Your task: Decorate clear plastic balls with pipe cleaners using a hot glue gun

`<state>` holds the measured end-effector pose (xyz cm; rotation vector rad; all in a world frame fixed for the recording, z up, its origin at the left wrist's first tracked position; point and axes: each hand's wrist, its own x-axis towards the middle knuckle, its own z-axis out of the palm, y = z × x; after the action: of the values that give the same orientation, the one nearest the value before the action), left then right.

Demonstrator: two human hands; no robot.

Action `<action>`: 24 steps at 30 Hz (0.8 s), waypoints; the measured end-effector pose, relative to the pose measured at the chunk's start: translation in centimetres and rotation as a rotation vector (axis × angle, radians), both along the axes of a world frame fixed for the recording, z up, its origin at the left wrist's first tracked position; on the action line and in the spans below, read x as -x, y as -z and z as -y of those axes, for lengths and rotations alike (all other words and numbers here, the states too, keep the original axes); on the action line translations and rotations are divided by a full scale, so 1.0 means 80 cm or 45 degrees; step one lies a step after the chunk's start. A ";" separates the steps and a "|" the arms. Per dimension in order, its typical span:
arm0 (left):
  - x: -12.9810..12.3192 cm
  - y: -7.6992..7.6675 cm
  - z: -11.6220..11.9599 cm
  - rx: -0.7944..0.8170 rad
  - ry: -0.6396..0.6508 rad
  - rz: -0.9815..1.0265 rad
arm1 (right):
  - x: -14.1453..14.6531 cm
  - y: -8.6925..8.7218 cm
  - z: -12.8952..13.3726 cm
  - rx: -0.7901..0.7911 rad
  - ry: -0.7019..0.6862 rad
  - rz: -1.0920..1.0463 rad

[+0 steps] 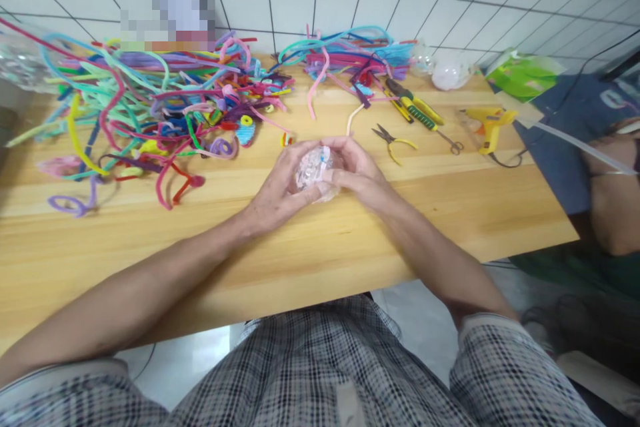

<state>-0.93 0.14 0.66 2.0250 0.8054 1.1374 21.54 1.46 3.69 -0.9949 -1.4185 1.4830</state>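
Observation:
Between my two hands is a round, clear plastic ball (311, 168) with something pale and a bit of blue showing in or on it. My left hand (280, 188) curls round its left side, thumb along the near face. On the other side my right hand (359, 170) wraps the ball, its thumb pressed against the front. Crinkled clear film seems to hang at the bottom; I cannot tell whether it belongs to the ball. A small red and yellow piece (287, 139) lies just beyond my left fingers.
Pipe cleaners (165, 90) in many colours heap at the left, with another bundle (350, 57) at the back. To the right lie small pliers (393, 140), green-handled cutters (415, 107), scissors (453, 143) and a yellow glue gun (489, 125). Another person's arm (615, 187) is at the right edge.

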 end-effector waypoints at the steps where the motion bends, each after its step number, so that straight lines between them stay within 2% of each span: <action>1: 0.000 -0.002 0.000 0.031 -0.001 0.007 | 0.000 0.000 0.000 0.001 0.003 -0.004; 5: -0.001 -0.002 0.001 0.121 0.007 0.071 | 0.002 0.002 0.001 0.021 0.017 -0.013; 10: -0.007 0.006 0.002 0.194 -0.027 0.179 | 0.004 0.005 0.001 0.023 0.023 0.002; 18: -0.010 0.013 -0.004 0.175 -0.073 0.261 | 0.006 0.000 0.003 -0.025 0.005 -0.009; 21: -0.007 0.017 -0.006 0.193 -0.115 0.268 | 0.000 -0.009 -0.004 -0.062 0.116 0.038; 24: -0.006 0.021 -0.007 0.230 -0.157 0.248 | -0.029 -0.012 -0.017 -0.078 0.352 0.100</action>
<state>-0.46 0.74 -1.06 1.7082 0.9080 1.2606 23.86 2.85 4.66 -1.1697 -1.3122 1.2037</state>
